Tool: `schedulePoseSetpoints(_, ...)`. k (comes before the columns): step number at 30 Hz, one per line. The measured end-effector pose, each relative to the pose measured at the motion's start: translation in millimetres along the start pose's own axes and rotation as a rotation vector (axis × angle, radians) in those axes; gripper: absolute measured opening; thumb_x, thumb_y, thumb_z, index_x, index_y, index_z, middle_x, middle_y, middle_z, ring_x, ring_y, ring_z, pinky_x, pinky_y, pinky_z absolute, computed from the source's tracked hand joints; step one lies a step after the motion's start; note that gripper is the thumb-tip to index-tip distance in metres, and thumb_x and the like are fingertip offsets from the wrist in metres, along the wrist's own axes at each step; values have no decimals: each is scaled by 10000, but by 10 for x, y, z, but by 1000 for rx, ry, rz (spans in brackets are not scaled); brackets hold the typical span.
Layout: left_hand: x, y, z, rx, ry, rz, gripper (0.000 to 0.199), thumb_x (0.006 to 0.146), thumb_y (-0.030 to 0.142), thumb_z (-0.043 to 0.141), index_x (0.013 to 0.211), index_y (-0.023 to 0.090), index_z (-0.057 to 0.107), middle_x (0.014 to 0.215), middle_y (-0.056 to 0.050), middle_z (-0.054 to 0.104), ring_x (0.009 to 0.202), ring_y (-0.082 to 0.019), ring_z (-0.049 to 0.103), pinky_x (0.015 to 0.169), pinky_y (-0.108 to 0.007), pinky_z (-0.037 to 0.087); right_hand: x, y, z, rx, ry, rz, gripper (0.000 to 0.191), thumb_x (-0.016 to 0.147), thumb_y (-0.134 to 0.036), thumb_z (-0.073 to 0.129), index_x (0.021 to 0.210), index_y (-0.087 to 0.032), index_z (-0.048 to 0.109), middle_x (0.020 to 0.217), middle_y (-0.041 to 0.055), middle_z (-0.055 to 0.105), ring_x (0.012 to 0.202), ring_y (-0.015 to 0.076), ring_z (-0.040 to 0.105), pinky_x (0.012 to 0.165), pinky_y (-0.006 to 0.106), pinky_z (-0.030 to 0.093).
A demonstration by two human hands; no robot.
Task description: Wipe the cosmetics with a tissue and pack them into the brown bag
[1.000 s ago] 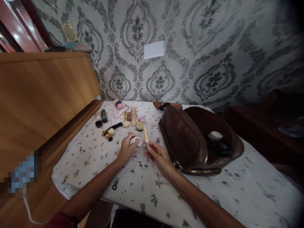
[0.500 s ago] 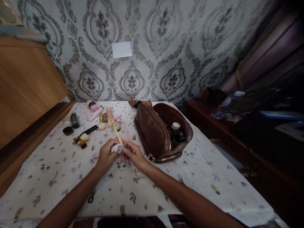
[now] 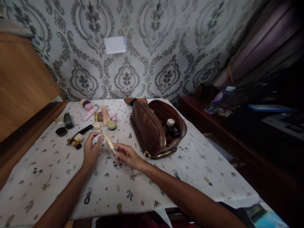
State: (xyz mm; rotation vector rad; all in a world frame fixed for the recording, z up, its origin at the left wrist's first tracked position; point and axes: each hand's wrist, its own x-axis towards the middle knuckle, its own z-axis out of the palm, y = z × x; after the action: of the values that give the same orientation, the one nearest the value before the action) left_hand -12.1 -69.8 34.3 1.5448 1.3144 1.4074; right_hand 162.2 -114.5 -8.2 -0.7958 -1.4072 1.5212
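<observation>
My left hand (image 3: 91, 148) is closed round a crumpled white cloth (image 3: 98, 138), left of the brush. In my right hand (image 3: 127, 155) is a slim brush with a pale yellow handle (image 3: 108, 140) and a silver collar, pinched near the collar. The handle points up and to the left, close to the cloth. Its bristle end is hidden or too small to make out. Just beyond my hands lie a round green-lidded jar (image 3: 111, 125) and a peach tube (image 3: 105, 116). An open brown bag (image 3: 148, 129) stands to the right, with a white-capped bottle (image 3: 170, 122) inside.
Several cosmetics lie at the left on the patterned cloth, including a dark bottle (image 3: 68, 121), a pink tube (image 3: 89, 113) and a round dark compact (image 3: 61, 131). A wooden cabinet (image 3: 23, 79) borders the left side. A clear bottle (image 3: 218, 98) stands on the dark furniture at right.
My left hand has moved left with the cloth, away from my right hand. The brush is now apart from the cloth, showing its silver collar. The whole view has shifted slightly.
</observation>
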Motion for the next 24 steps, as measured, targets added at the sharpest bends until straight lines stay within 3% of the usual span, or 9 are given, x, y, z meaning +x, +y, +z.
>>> schedulePoseSetpoints(5,1,91,-8,-197,81,-187,392,734,500,726,932,197,574,802,7,627,541,-83,499,438,-158,416,-24,-3,11,-34,-22,28,459,895,-327,621,1321,-168,561,801,-31,559,552,48,556,504,169,384)
schedulePoseSetpoints(11,51,120,-1,-476,-21,-342,485,626,403,847,1007,185,640,857,-38,714,572,-93,566,395,-118,375,-52,-109,13,-90,-46,40,403,926,-167,550,1327,-183,579,696,-55,530,525,46,538,522,163,400)
schedulePoseSetpoints(14,71,92,13,-558,-63,-402,528,549,356,899,984,146,686,844,-63,720,586,-99,569,363,-105,354,-44,-104,14,-60,-36,49,395,931,-169,549,1325,-189,582,748,-45,526,533,44,552,532,167,427)
schedulePoseSetpoints(18,56,65,44,-582,-138,-459,506,548,306,907,975,122,707,871,-83,727,541,-77,539,346,-107,368,-30,-74,16,-22,-22,49,404,928,-185,561,1332,-207,573,825,-23,546,544,42,567,522,167,419)
schedulePoseSetpoints(21,21,54,65,-565,-196,-513,518,552,302,910,989,121,699,863,-74,732,434,-26,441,345,-124,381,-12,-55,10,8,15,28,399,924,-197,568,1323,-200,578,784,-27,544,540,49,572,500,156,382)
schedulePoseSetpoints(24,-25,61,92,-535,-246,-540,567,557,321,914,1036,139,670,878,-75,743,423,-33,453,369,-151,408,7,-58,-9,59,31,-2,377,915,-286,594,1280,-191,606,731,-35,535,521,56,551,475,153,351)
